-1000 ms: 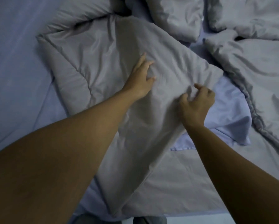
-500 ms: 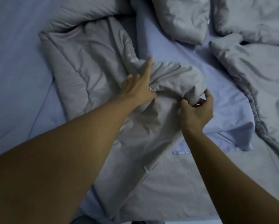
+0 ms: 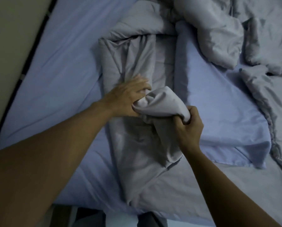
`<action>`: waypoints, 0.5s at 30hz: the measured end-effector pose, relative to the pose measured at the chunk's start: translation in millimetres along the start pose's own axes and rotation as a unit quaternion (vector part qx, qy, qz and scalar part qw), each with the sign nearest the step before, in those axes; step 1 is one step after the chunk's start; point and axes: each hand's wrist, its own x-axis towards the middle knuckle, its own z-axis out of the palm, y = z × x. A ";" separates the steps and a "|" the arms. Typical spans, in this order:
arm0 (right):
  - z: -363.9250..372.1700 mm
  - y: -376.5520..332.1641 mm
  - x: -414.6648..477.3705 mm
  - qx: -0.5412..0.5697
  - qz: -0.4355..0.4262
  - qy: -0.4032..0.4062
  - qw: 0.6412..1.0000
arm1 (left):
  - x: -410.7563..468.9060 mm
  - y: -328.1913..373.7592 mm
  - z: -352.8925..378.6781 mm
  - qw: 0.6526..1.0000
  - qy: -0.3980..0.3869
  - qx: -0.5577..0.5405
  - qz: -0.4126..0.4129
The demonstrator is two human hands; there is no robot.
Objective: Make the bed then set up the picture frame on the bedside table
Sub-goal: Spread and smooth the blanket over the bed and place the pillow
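Gripping the grey comforter (image 3: 137,153) with both hands, the person leaned over the near edge of the bed. Right hand (image 3: 188,128): fingers curled tight into a closed fist around a bunched fold of the comforter, the fold lifted clear of the fabric below it. Left hand (image 3: 128,99): fingers bent and partly spread, pressed into the other end of that same raised fold, thumb side tucked against the cloth; it appeared to be clutching the fabric, though the fingertips were blurred and partly hidden in the folds. The raised fold spanned the gap between the two hands. Below the hands, the comforter ran as a long rumpled strip toward the near edge of the bed; beyond them it continued in creased ridges toward the far side. Blue bedsheet (image 3: 63,63) lay exposed on both sides of the strip, smooth on the left, with a folded-back flap on the right. More grey bedding (image 3: 267,38) was heaped and crumpled at the upper right, apart from the hands. A pale wall (image 3: 11,38) ran along the left of the mattress, a dark gap between them. Lighting was dim. Neither the picture frame nor the bedside table appeared in the head view.
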 end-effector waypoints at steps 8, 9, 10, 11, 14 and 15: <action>53.9 -47.2 -58.9 -0.027 -0.060 -0.068 0.996 | -125.2 -38.5 -47.9 0.983 -0.111 -0.064 -0.130; 63.0 -52.5 -68.9 -0.027 -0.061 -0.078 0.995 | -141.8 -47.1 -52.3 0.982 -0.110 -0.059 -0.144; 72.6 -57.6 -79.0 -0.029 -0.060 -0.088 0.994 | -158.3 -55.8 -57.4 0.981 -0.109 -0.045 -0.156; 83.3 -62.9 -89.0 -0.033 -0.060 -0.099 0.993 | -175.3 -65.2 -62.5 0.980 -0.109 -0.035 -0.164; 119.7 -80.2 -119.1 -0.044 -0.054 -0.133 0.989 | -227.0 -91.4 -76.6 0.979 -0.109 -0.024 -0.170; 132.9 -87.3 -129.6 -0.046 -0.053 -0.145 0.987 | -244.6 -100.2 -81.1 0.979 -0.108 -0.024 -0.169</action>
